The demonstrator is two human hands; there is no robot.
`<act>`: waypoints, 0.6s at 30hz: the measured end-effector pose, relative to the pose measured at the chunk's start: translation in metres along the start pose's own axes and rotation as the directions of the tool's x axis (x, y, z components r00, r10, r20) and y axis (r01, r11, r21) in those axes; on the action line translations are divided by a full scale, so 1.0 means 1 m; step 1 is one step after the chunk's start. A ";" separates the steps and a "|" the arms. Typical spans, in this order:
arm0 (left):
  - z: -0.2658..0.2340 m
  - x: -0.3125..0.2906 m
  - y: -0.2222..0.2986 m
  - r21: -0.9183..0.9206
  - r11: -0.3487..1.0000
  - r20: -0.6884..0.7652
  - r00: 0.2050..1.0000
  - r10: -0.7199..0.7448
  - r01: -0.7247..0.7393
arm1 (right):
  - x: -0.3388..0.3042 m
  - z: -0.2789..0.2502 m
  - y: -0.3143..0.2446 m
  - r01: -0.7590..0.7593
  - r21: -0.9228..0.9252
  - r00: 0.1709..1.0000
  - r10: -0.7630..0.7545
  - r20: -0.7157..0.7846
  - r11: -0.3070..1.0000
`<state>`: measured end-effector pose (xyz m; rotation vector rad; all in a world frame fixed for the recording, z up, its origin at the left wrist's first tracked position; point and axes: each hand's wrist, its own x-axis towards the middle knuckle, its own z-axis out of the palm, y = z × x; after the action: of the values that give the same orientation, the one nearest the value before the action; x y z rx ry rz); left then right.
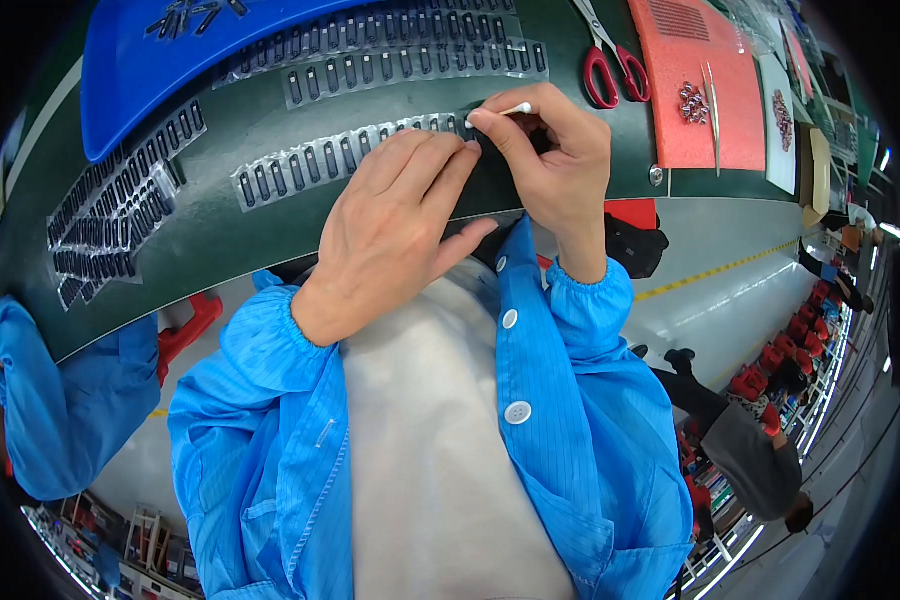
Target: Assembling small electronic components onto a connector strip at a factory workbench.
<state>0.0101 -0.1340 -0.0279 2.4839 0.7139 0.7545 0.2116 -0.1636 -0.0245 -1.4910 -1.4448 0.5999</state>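
Note:
My right hand [560, 150] pinches a white cotton swab [518, 109] between thumb and fingers. Its lower tip meets the right end of a clear plastic strip [300, 170] carrying a row of small black parts. Across that same strip lies my left hand [395, 215], palm down, fingers stretched toward the swab's tip and thumb apart. It covers part of the row, and what lies under its fingertips is hidden. Beyond my hands, further strips of black parts [410, 66] lie side by side on the dark green table [230, 240].
A blue tray [120, 75] with loose black parts stands far left, above stacked strips [120, 215]. Red-handled scissors [610, 75] lie right of my hands, beside a pink foam mat [670, 150] with tweezers [713, 120] and small metal pieces [692, 103]. A co-worker's blue sleeve [70, 400] is at left.

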 end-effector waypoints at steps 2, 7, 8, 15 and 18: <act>-0.001 0.001 0.000 0.000 1.000 0.000 1.000 -0.003 0.003 | 0.000 -0.001 0.000 -0.007 -0.011 1.000 0.007 0.020 1.000; -0.002 0.002 0.000 -0.022 1.000 0.010 1.000 0.014 -0.013 | -0.001 -0.002 -0.001 -0.021 0.064 0.999 0.024 -0.040 0.998; -0.002 0.003 -0.001 -0.029 0.999 0.016 0.999 0.027 -0.027 | -0.002 -0.003 -0.002 -0.056 0.166 0.995 0.068 -0.066 0.985; -0.003 -0.001 -0.003 -0.023 0.999 -0.036 0.998 0.048 -0.049 | -0.005 0.005 -0.001 0.043 0.066 0.982 -0.030 -0.187 0.997; -0.002 -0.001 -0.003 -0.009 0.999 -0.015 0.999 0.032 -0.032 | -0.003 0.003 -0.004 0.098 -0.094 0.985 -0.110 -0.131 0.991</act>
<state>0.0074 -0.1316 -0.0279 2.4891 0.6754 0.7868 0.2066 -0.1656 -0.0232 -1.4836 -1.4481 0.3682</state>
